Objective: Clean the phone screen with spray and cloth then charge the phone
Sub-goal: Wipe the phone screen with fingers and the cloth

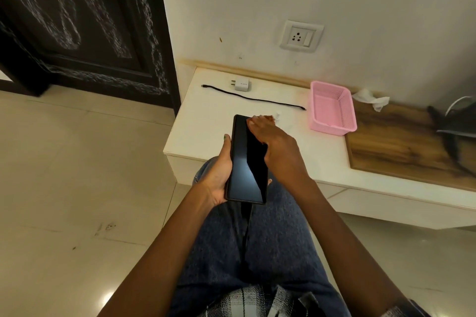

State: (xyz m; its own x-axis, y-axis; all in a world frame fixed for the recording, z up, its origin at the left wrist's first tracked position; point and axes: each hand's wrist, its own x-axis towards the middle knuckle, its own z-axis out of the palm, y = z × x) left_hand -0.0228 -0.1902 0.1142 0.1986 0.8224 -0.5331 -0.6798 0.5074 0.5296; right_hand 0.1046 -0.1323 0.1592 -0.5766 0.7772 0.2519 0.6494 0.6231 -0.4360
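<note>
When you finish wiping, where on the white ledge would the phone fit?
Bare white ledge lies in front of the black cable, left of the pink basket. The back strip is crowded by cable and charger plug.

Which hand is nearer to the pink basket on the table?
Right. The right hand lies over the phone, just left of the pink basket. The left hand holds the phone's far edge, farther from the basket.

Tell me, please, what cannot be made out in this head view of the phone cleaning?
- Cloth: hidden under the right hand on the phone; only a white scrap shows past the fingers.
- Spray bottle: nowhere in view.
- Dark object: cut off by the right edge.
- Charger marking: too small.
</note>
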